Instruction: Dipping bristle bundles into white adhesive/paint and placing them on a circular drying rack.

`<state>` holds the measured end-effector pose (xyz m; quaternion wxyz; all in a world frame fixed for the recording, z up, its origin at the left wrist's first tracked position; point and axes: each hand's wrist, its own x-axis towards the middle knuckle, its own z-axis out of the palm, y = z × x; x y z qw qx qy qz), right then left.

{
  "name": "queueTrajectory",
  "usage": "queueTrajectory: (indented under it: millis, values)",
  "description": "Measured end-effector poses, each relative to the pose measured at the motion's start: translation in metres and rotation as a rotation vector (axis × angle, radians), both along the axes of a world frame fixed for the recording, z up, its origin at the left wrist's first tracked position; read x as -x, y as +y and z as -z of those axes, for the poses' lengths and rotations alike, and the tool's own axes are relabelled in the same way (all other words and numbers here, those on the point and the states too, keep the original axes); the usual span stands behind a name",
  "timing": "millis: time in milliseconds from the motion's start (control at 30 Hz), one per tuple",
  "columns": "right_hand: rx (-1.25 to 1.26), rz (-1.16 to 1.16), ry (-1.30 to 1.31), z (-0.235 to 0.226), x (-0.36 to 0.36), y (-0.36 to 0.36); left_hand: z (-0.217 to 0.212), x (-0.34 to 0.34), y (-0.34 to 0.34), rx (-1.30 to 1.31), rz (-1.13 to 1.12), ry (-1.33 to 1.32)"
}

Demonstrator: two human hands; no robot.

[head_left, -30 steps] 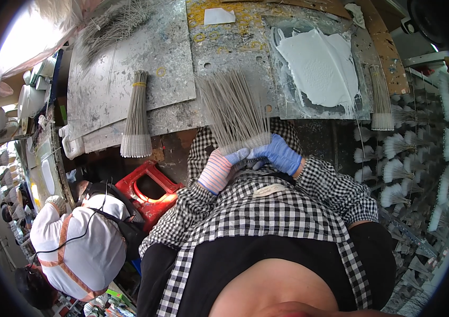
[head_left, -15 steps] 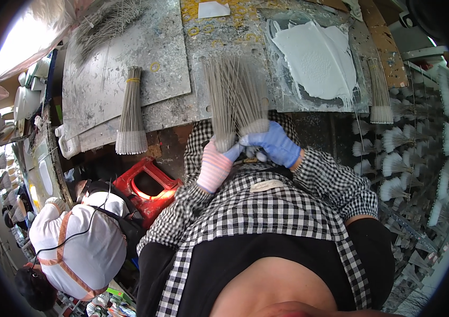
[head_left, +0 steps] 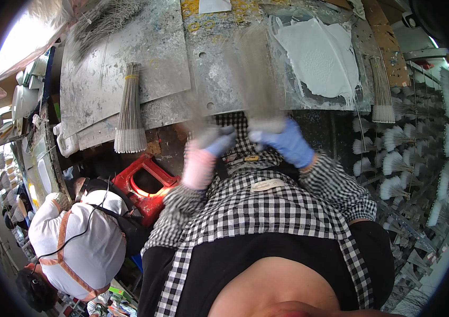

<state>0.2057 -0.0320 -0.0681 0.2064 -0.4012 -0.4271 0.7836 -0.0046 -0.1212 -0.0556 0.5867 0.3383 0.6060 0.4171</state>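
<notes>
Gripping stick bundle (head_left: 253, 74) base, left hand (head_left: 211, 145), right hand (head_left: 282, 140) fingers (blurred)

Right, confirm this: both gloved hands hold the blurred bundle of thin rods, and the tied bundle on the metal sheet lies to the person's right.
Wrong side. In the head view the tied bundle lies on the metal sheet to the person's left. Both gloved hands, left hand and right hand, do hold the blurred bundle.
</notes>
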Motion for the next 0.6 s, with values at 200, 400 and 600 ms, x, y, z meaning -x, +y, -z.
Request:
queueTrajectory:
  millis: [200,400,600]
  values:
    - [0.114,-0.138,-0.118,0.033,0.02,-0.004,0.065,-0.041,0.013,0.028,0.321,-0.046]
    - [-0.083,-0.322,-0.034,-0.001,0.021,-0.001,0.129,-0.039,0.009,-0.361,0.715,0.436]
    - [0.091,-0.221,-0.11,0.062,0.003,-0.014,0.131,-0.049,-0.008,-0.183,0.456,-0.204]
